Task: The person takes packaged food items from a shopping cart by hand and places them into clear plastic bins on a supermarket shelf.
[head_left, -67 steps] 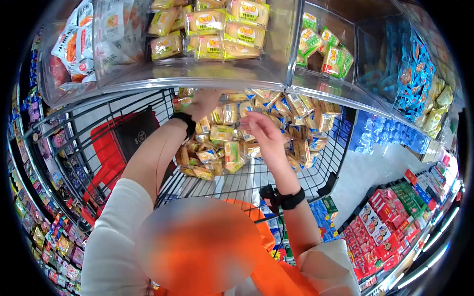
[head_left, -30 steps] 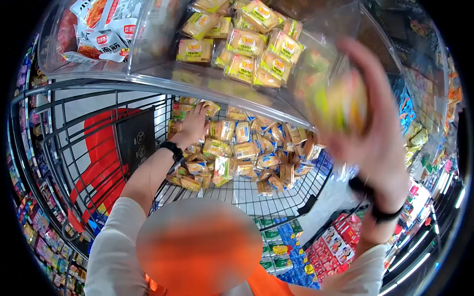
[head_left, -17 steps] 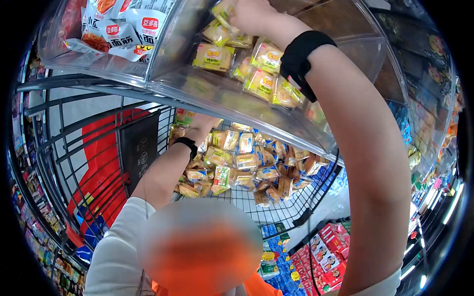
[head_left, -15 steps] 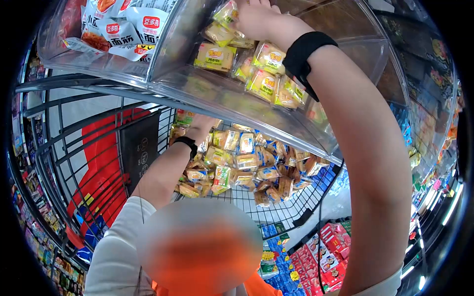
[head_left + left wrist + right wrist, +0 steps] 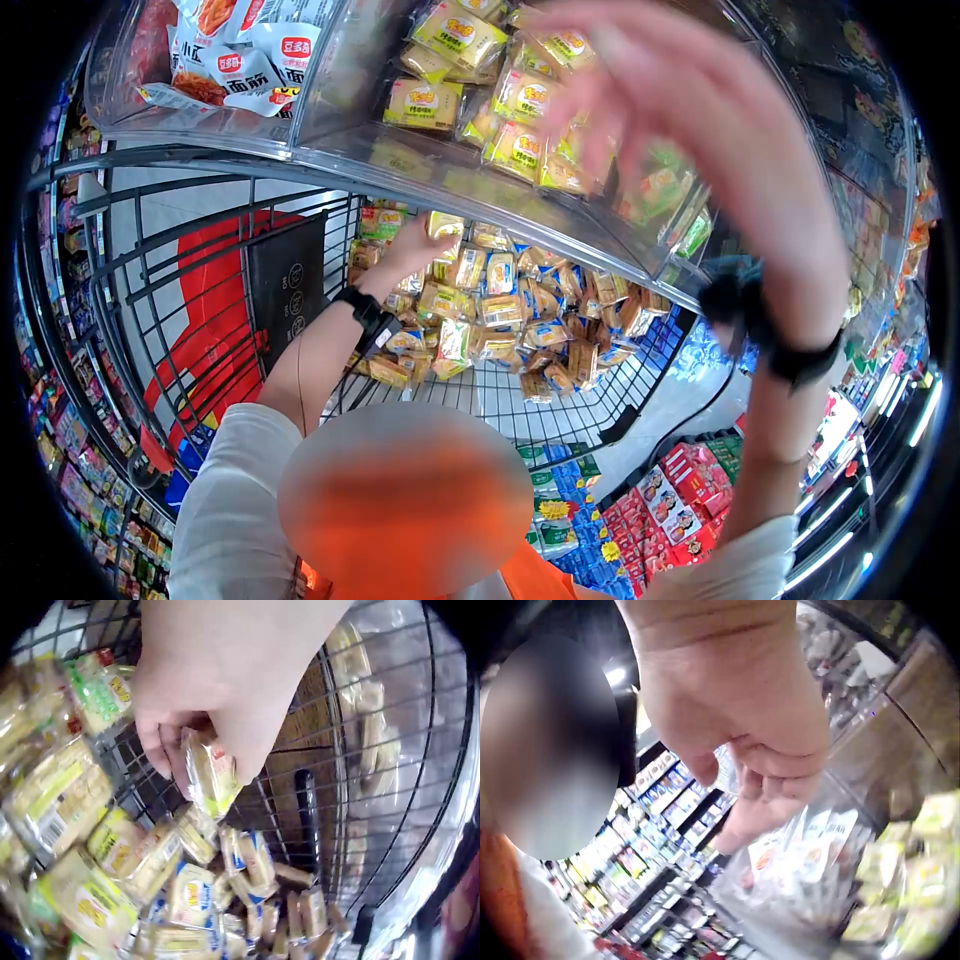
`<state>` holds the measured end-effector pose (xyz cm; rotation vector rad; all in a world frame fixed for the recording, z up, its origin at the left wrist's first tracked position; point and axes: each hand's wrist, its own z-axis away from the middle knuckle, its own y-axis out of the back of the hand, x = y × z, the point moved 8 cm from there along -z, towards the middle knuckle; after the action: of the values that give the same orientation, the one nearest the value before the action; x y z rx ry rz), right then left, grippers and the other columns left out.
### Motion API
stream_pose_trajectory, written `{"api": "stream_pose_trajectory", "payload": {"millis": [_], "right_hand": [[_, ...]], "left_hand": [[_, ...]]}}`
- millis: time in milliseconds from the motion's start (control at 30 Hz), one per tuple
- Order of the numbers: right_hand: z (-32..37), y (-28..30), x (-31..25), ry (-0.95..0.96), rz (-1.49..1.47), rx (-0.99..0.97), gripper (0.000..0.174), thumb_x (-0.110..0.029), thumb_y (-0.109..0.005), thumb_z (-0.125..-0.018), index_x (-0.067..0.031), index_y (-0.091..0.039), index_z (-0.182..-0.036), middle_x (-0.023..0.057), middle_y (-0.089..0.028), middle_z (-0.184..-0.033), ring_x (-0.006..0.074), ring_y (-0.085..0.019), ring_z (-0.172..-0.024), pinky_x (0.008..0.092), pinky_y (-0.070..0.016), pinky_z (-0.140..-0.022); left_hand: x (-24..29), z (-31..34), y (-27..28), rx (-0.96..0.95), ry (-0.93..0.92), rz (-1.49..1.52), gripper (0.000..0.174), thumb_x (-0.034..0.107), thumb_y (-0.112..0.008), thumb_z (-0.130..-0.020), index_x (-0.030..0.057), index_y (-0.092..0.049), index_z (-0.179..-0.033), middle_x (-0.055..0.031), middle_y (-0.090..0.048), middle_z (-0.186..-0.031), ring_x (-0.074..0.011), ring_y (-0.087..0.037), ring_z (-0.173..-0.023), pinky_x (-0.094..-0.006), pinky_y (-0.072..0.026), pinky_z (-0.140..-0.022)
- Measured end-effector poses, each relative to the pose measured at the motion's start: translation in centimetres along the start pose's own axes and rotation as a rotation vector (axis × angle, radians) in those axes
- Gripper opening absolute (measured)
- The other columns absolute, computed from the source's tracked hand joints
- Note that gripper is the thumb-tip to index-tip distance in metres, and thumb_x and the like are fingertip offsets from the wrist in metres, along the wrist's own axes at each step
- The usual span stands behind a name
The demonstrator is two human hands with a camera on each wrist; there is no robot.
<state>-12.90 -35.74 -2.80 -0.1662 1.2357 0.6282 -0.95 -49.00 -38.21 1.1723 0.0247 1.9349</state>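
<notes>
Down in the wire cart [image 5: 480, 398], my left hand [image 5: 408, 252] pinches a small wrapped bread pack [image 5: 445, 228] between thumb and fingers. The left wrist view shows the pack [image 5: 214, 776] standing on edge in the grip, with a yellow-green end. Many similar packs [image 5: 500, 312] lie heaped around and below that hand, some with blue or green print. My right hand [image 5: 700, 115], blurred, hovers over the clear bin divider beside stacked yellow-labelled packs [image 5: 455, 38]. Its fingers are loosely bent with nothing in them, as the right wrist view also shows.
Clear plastic bins with a raised front edge [image 5: 480, 200] overhang the cart. White snack bags [image 5: 235, 65] fill the left bin, and green-labelled packs [image 5: 660, 190] lie to the right. A black panel [image 5: 288, 290] hangs inside the cart. Red boxes [image 5: 690, 480] are stacked at right.
My right hand left the cart, carried packs up into the bin and has now drawn back rightward without them. The left hand has shifted slightly within the cart, a pack now visible in its fingers.
</notes>
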Motion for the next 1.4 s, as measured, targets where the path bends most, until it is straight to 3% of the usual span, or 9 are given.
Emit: {"api": "stream_pose_trajectory", "payload": {"millis": [100,233,300,467,567,700,967,1100,1400], "right_hand": [[6.8,-5.6,3.8,-0.147,-0.387,-0.125,0.020,-0.013,-0.050,-0.084,-0.0020,-0.057,-0.100,0.0052,-0.061,-0.066,0.0106,-0.057,-0.054,0.0200,-0.0427,-0.044],[9.7,-15.2,16.0,-0.173,0.052,-0.299,0.018,-0.016,-0.050,-0.084,-0.0033,-0.054,-0.096,0.0079,-0.059,-0.062,0.0176,-0.058,-0.056,0.0282,-0.0444,-0.051],[10.0,-17.5,24.0,-0.439,0.242,-0.182,0.030,-0.022,-0.054,-0.079,-0.0025,-0.052,-0.101,0.0175,-0.061,-0.083,0.0339,-0.058,-0.078,0.0386,-0.0455,-0.069],[8.7,-20.9,39.4,-0.484,-0.514,0.573,0.042,-0.033,-0.054,-0.081,-0.0008,-0.049,-0.108,0.0151,-0.054,-0.105,0.0231,-0.054,-0.096,0.0369,-0.0428,-0.078],[6.6,-21.6,35.7,-0.455,-1.347,0.540,0.045,-0.037,-0.055,-0.081,-0.0017,-0.049,-0.109,0.0085,-0.052,-0.105,0.0148,-0.052,-0.090,0.0311,-0.0421,-0.074],[6.4,-19.9,36.8,-0.584,-0.944,0.524,0.035,-0.033,-0.056,-0.082,-0.0039,-0.053,-0.101,0.0005,-0.053,-0.092,0.0089,-0.046,-0.074,0.0226,-0.0363,-0.067],[7.1,-18.0,35.8,-0.299,-1.640,0.542,0.035,-0.030,-0.042,-0.088,-0.0026,-0.050,-0.110,0.0074,-0.057,-0.106,0.0186,-0.052,-0.098,0.0334,-0.0415,-0.085],[10.0,-18.2,40.0,-0.487,-1.297,0.580,0.045,-0.039,-0.043,-0.087,-0.0050,-0.044,-0.116,0.0093,-0.054,-0.111,0.0195,-0.050,-0.101,0.0340,-0.0381,-0.088],[12.4,-19.8,39.7,-0.464,-1.319,0.599,0.032,-0.028,-0.049,-0.085,-0.0075,-0.048,-0.110,0.0087,-0.057,-0.105,0.0200,-0.053,-0.097,0.0353,-0.0404,-0.085]], "left_hand": [[-1.5,2.6,-2.9,-0.147,0.329,0.833,0.052,0.030,-0.059,-0.080,-0.0033,-0.042,-0.116,-0.0127,-0.057,-0.102,-0.0178,-0.056,-0.093,-0.0284,-0.0448,-0.078],[-2.5,4.1,-4.3,-0.108,0.312,1.086,0.032,0.012,-0.058,-0.081,-0.0027,-0.045,-0.106,-0.0101,-0.054,-0.103,-0.0163,-0.054,-0.095,-0.0259,-0.0456,-0.082],[-2.5,4.5,-4.5,-0.089,0.315,1.110,0.029,0.006,-0.059,-0.080,-0.0024,-0.045,-0.104,-0.0105,-0.054,-0.102,-0.0167,-0.055,-0.093,-0.0263,-0.0473,-0.081],[-1.9,5.6,-5.2,-0.197,0.275,1.080,0.024,0.012,-0.056,-0.083,0.0007,-0.049,-0.103,-0.0052,-0.056,-0.099,-0.0131,-0.056,-0.089,-0.0241,-0.0480,-0.076],[-1.7,5.8,-5.1,-0.253,0.264,0.868,0.022,0.016,-0.056,-0.084,0.0019,-0.052,-0.101,-0.0022,-0.055,-0.092,-0.0101,-0.056,-0.082,-0.0219,-0.0473,-0.070],[-0.8,5.6,-5.2,-0.299,0.343,0.700,0.027,0.026,-0.056,-0.084,0.0022,-0.055,-0.096,0.0005,-0.053,-0.080,-0.0062,-0.053,-0.071,-0.0192,-0.0445,-0.063],[5.8,6.1,-1.7,-0.267,0.200,0.454,0.028,0.025,-0.062,-0.079,0.0008,-0.058,-0.091,-0.0020,-0.057,-0.077,-0.0066,-0.053,-0.071,-0.0212,-0.0429,-0.060],[16.4,11.5,2.2,-0.731,-0.276,0.177,0.031,0.019,-0.066,-0.074,0.0020,-0.056,-0.098,-0.0042,-0.060,-0.083,-0.0097,-0.055,-0.069,-0.0237,-0.0442,-0.061],[32.8,7.9,17.5,0.002,-0.559,-0.040,0.029,0.009,-0.053,-0.081,-0.0030,-0.049,-0.107,-0.0124,-0.060,-0.081,-0.0165,-0.059,-0.066,-0.0270,-0.0472,-0.060]]}}
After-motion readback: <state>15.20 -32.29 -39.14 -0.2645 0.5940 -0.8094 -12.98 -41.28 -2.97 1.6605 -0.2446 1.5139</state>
